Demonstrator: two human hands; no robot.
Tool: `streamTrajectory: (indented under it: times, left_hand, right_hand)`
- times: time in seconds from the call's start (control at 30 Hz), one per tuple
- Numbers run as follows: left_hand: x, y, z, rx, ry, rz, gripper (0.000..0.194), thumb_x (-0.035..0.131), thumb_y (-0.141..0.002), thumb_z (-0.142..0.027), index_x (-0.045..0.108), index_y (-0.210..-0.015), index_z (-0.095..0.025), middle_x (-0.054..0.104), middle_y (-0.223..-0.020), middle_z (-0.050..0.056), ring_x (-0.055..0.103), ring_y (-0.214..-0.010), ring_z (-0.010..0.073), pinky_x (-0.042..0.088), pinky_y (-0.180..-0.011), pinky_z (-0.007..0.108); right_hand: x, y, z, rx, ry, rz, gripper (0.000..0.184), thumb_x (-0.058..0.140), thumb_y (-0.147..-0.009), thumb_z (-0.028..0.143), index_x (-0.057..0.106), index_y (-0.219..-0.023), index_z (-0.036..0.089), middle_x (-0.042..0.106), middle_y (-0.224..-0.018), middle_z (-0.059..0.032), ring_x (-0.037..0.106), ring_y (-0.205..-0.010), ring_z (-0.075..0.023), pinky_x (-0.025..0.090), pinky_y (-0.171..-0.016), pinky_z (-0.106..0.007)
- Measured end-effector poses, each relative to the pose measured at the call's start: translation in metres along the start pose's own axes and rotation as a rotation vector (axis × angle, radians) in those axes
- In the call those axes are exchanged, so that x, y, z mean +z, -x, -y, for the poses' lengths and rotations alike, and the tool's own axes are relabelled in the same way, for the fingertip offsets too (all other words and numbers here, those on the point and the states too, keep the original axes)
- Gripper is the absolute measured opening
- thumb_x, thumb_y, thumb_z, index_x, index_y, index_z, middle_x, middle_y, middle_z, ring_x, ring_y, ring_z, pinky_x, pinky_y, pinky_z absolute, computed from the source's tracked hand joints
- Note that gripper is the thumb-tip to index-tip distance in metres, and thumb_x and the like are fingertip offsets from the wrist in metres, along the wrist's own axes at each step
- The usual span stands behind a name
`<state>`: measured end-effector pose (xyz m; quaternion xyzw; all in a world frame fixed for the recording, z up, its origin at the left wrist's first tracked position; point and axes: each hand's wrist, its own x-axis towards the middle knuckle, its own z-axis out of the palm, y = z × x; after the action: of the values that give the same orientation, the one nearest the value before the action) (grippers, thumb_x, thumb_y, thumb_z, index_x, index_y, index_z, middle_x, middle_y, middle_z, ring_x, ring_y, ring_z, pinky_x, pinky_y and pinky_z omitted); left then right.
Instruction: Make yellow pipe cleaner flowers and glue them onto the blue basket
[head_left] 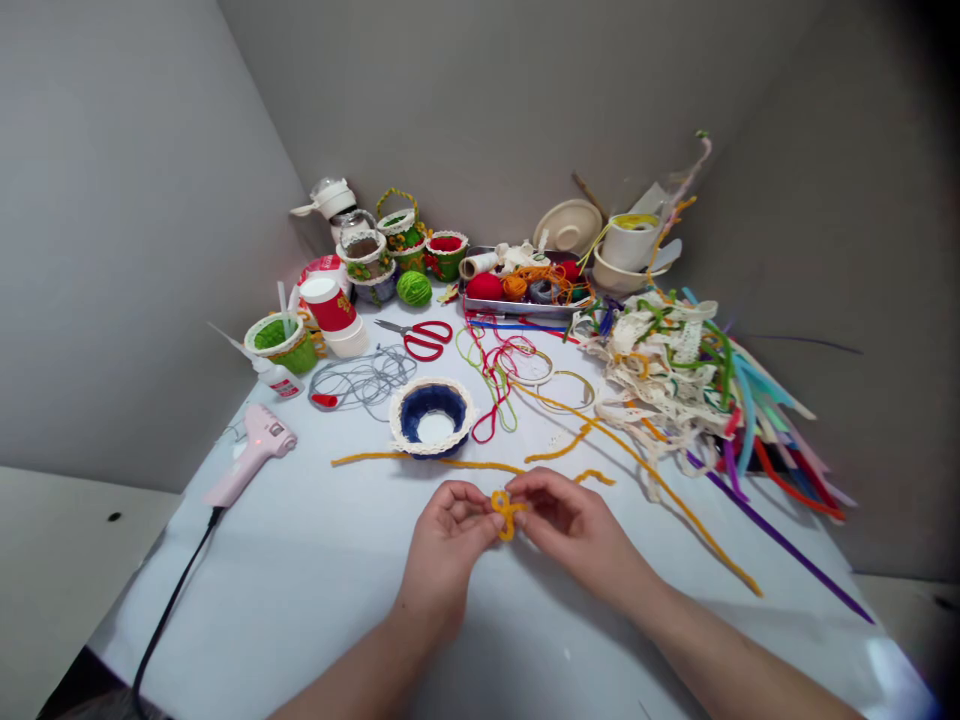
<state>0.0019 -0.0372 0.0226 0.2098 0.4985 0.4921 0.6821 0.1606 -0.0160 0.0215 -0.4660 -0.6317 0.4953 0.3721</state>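
Between my two hands, over the front middle of the table, is a small yellow pipe cleaner (504,515) bent into flower-like loops. My left hand (454,535) pinches its left side between thumb and fingers. From the right, my right hand (566,515) pinches the other side. Just beyond the hands, a long yellow pipe cleaner (367,457) lies across the table. Behind it stands a dark blue woven basket (431,447) with a white lace rim. Short yellow pieces (594,478) rest to the right of the basket.
A pink glue gun (255,450) with a black cord lies at left, near a glue bottle (277,378). Red-handled scissors (427,340) lie behind the basket. Yarn balls fill a metal tray (525,305) at the back. Lace (660,350) and coloured pipe cleaners (795,460) are heaped at right.
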Motion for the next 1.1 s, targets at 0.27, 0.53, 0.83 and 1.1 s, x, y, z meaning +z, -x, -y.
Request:
streamTrajectory:
  times: [0.27, 0.53, 0.83, 1.1]
  left_hand:
    - [-0.004, 0.002, -0.012, -0.179, 0.146, 0.058, 0.032, 0.078, -0.068, -0.013, 0.051, -0.084, -0.017, 0.062, -0.071, -0.003, 0.058, -0.067, 0.0074, 0.047, -0.069, 0.022]
    - [-0.006, 0.002, -0.009, -0.227, 0.215, 0.097, 0.03, 0.076, -0.069, -0.009, 0.05, -0.081, -0.017, 0.061, -0.074, -0.002, 0.058, -0.067, 0.0065, 0.047, -0.068, 0.02]
    - [-0.001, 0.004, -0.006, -0.129, 0.222, 0.026, 0.034, 0.075, -0.068, -0.008, 0.046, -0.082, -0.018, 0.06, -0.069, -0.004, 0.056, -0.066, 0.0059, 0.046, -0.069, 0.02]
    - [0.006, 0.008, 0.0, -0.036, 0.141, -0.047, 0.033, 0.075, -0.065, -0.011, 0.047, -0.081, -0.018, 0.059, -0.074, -0.004, 0.054, -0.069, 0.0069, 0.044, -0.07, 0.021]
  right_hand:
    - [-0.013, -0.001, 0.001, -0.55, 0.534, 0.108, 0.029, 0.055, -0.084, 0.01, 0.058, -0.11, 0.022, 0.063, -0.097, -0.0089, 0.057, -0.091, -0.0213, 0.048, -0.078, -0.036]
    - [-0.011, -0.002, 0.001, -0.677, 0.707, 0.094, 0.02, 0.054, -0.087, 0.011, 0.06, -0.104, 0.019, 0.066, -0.091, -0.0082, 0.057, -0.085, -0.0206, 0.045, -0.074, -0.036]
    - [-0.011, -0.001, 0.002, -0.707, 0.758, 0.068, 0.016, 0.056, -0.087, 0.013, 0.063, -0.101, 0.017, 0.067, -0.087, -0.0079, 0.058, -0.084, -0.0203, 0.044, -0.073, -0.035]
    - [-0.006, 0.001, 0.004, -0.637, 0.671, 0.027, 0.012, 0.055, -0.086, 0.012, 0.064, -0.093, 0.018, 0.066, -0.081, -0.007, 0.055, -0.077, -0.0185, 0.043, -0.069, -0.033]
